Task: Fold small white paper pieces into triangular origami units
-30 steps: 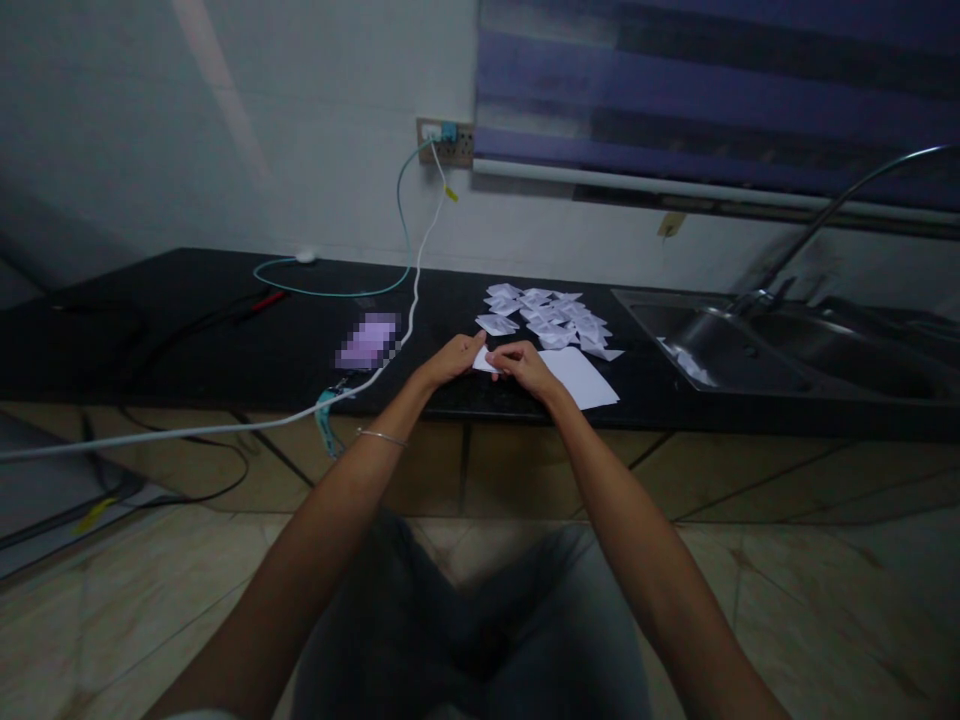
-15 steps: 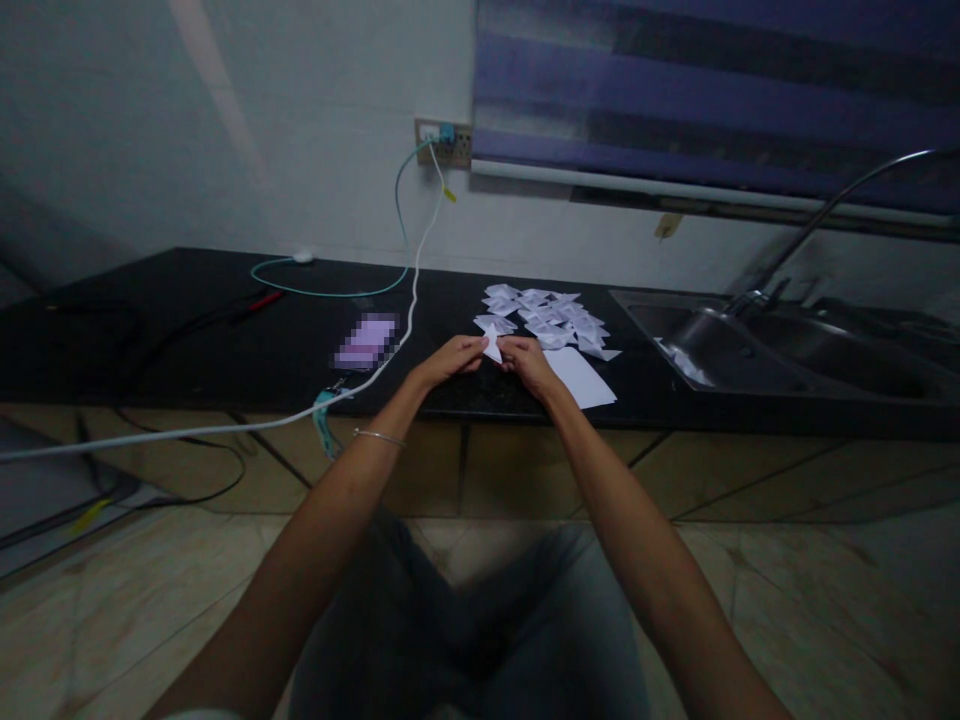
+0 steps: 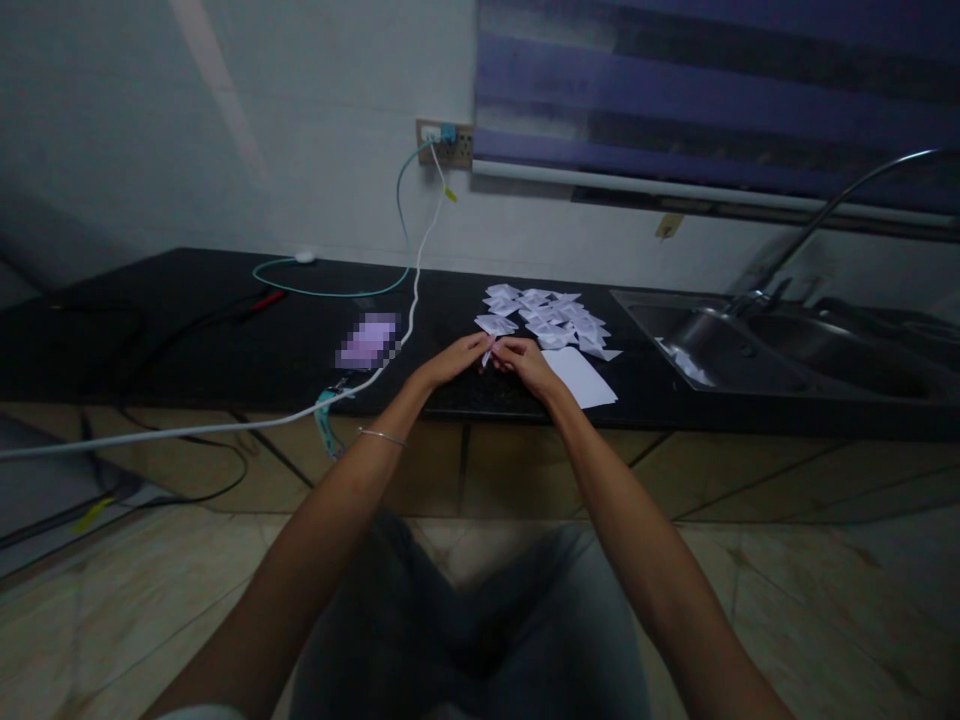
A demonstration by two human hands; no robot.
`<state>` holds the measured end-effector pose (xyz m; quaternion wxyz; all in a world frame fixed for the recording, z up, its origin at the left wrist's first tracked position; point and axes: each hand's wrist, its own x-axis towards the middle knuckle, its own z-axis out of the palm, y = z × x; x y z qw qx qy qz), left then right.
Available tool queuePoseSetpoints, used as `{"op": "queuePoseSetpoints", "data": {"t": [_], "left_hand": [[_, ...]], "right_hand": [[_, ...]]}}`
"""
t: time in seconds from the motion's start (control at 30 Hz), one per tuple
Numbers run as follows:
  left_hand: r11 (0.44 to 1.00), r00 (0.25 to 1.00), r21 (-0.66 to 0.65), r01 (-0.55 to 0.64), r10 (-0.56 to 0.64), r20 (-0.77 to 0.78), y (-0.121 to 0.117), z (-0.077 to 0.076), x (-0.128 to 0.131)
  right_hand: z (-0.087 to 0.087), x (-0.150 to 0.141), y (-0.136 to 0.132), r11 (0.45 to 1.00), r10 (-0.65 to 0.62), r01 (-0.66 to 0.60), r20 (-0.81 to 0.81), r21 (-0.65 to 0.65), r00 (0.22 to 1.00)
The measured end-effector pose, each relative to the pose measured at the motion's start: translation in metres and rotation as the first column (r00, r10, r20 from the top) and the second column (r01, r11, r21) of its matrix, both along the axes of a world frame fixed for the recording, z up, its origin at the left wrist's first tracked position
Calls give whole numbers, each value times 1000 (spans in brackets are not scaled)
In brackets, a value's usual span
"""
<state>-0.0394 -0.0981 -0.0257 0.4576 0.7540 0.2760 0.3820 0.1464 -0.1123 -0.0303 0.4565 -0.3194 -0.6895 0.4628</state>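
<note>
Between my two hands is a small folded piece of white paper [image 3: 487,357], seen nearly edge-on and mostly covered by fingers. My left hand [image 3: 459,360] pinches it from the left, fingertips closed. From the right, my right hand [image 3: 523,362] has its thumb and fingers closed on the same paper. Just beyond the hands lies a heap of folded white paper pieces [image 3: 551,318], with one folded piece [image 3: 495,325] at its near left. A stack of flat white paper sheets [image 3: 581,378] rests beside my right hand.
A phone [image 3: 367,340], blurred out, lies on the black counter [image 3: 442,310] to the left, with a teal strap [image 3: 324,420] over the edge. A white cable [image 3: 412,300] runs from the wall socket [image 3: 454,147] across the counter. On the right is a metal sink [image 3: 720,350].
The folded paper has turned from showing a broad white face to a thin edge. My fingertips have drawn closer together around it.
</note>
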Motion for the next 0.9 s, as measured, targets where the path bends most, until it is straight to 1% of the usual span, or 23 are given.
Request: {"op": "queuePoseSetpoints", "data": {"t": [0.1, 0.17, 0.23, 0.27, 0.33, 0.4, 0.47, 0.57, 0.63, 0.67, 0.7, 0.77, 0.83, 0.9], "left_hand": [[1000, 1000, -19, -13, 13, 10, -1, 1, -2], [998, 999, -56, -33, 33, 13, -2, 0, -2], [993, 997, -97, -64, 67, 26, -1, -2, -2], [990, 996, -113, -79, 84, 34, -1, -3, -1], [987, 994, -126, -98, 104, 44, 1, -6, -1], [988, 993, -121, -97, 103, 49, 2, -9, 0], [989, 993, -115, -93, 101, 59, 3, -10, 0], [982, 988, -154, -106, 122, 99, 3, -6, -1], [966, 978, -229, -120, 154, 137, 3, -2, -1], [953, 974, -274, -126, 172, 149, 4, 0, 0], [940, 971, -316, -130, 185, 149, 4, 2, 0], [920, 975, -367, -136, 189, 113, 5, 4, 1], [924, 985, -360, -130, 160, 56, 6, 4, 1], [938, 992, -330, -106, 121, 24, 7, 3, 1]], "right_hand": [[0, 0, 0, 1000, 18, -18, 7, 3, 1000], [0, -1, 0, 1000, 6, -7, 45, 28, 999], [-1, -3, 0, 995, -51, 41, 109, 93, 993], [-1, -4, 0, 986, -106, 85, 143, 143, 984], [-2, -6, -2, 942, -263, 209, 191, 262, 946], [-1, -8, -5, 868, -422, 323, 217, 377, 880], [1, -10, -10, 796, -531, 374, 250, 477, 810], [3, -14, -17, 704, -637, 376, 302, 603, 709], [4, -15, -20, 661, -683, 369, 320, 653, 656], [4, -16, -20, 648, -694, 360, 325, 671, 643], [4, -16, -21, 640, -694, 342, 327, 688, 641], [2, -16, -21, 630, -673, 283, 328, 723, 663], [1, -15, -20, 621, -647, 225, 329, 751, 687], [1, -15, -20, 607, -642, 206, 320, 767, 697]]}}
